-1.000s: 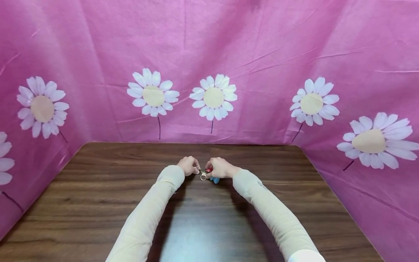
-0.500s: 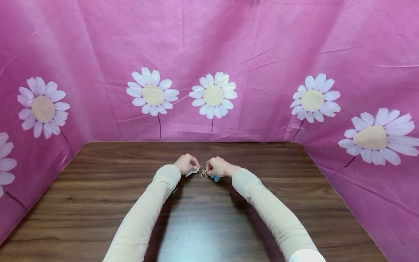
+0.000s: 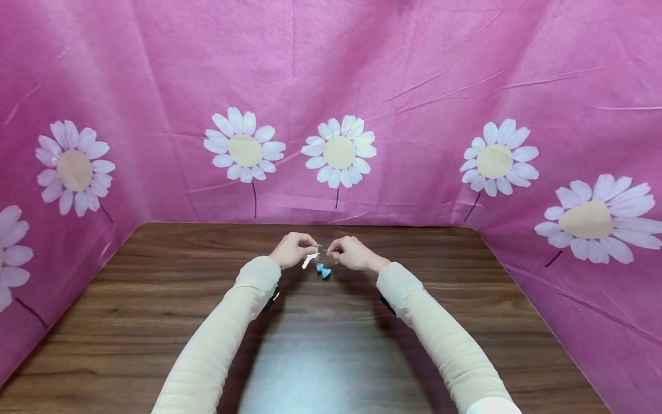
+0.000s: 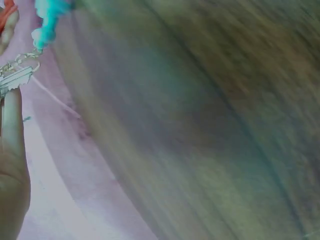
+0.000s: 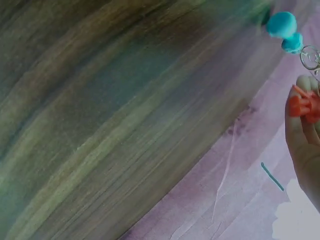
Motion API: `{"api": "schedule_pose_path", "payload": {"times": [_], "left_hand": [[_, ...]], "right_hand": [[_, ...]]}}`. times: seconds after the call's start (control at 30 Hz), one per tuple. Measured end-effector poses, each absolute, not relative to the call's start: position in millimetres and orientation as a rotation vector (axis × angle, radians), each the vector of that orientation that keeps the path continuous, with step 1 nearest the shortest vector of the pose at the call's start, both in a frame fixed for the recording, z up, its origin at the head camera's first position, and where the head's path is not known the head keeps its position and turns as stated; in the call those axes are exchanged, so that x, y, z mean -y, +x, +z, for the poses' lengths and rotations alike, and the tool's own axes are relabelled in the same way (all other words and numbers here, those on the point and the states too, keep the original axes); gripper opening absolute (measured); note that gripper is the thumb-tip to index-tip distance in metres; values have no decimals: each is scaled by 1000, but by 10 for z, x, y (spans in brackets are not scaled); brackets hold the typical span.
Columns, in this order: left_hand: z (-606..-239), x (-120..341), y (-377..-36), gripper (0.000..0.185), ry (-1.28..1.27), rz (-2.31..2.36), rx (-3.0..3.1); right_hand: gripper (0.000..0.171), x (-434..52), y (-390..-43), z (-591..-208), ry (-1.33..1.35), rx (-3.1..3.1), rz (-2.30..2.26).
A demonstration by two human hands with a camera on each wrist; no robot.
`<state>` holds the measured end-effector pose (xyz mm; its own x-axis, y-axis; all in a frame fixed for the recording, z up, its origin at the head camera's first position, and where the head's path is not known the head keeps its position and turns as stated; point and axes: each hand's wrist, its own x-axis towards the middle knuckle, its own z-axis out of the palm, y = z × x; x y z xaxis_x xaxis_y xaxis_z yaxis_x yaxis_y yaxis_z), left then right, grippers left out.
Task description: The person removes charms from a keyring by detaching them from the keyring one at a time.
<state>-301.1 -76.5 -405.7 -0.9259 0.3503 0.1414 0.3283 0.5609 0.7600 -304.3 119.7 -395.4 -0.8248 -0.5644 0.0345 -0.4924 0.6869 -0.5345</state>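
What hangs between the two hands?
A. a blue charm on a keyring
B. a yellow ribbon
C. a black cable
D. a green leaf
A: in the head view a blue charm dangles from the keyring that the left hand and right hand hold above the table.

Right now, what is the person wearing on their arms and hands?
Both arms are covered by long, snug, cream-coloured sleeves that end at the wrists: the left sleeve and the right sleeve. The left hand and the right hand are bare, with no gloves. A small dark strap or band shows under each wrist. The right sleeve has a faint small mark near the wrist.
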Motion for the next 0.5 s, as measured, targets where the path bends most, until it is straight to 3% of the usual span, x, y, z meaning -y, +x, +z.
{"api": "schedule_pose_path", "payload": {"times": [0.5], "left_hand": [[-3717,643,-2847,11,658,1600,-2688]], "right_hand": [[17,-1264,-2871,-3582,-819,-2681,-1312]]}}
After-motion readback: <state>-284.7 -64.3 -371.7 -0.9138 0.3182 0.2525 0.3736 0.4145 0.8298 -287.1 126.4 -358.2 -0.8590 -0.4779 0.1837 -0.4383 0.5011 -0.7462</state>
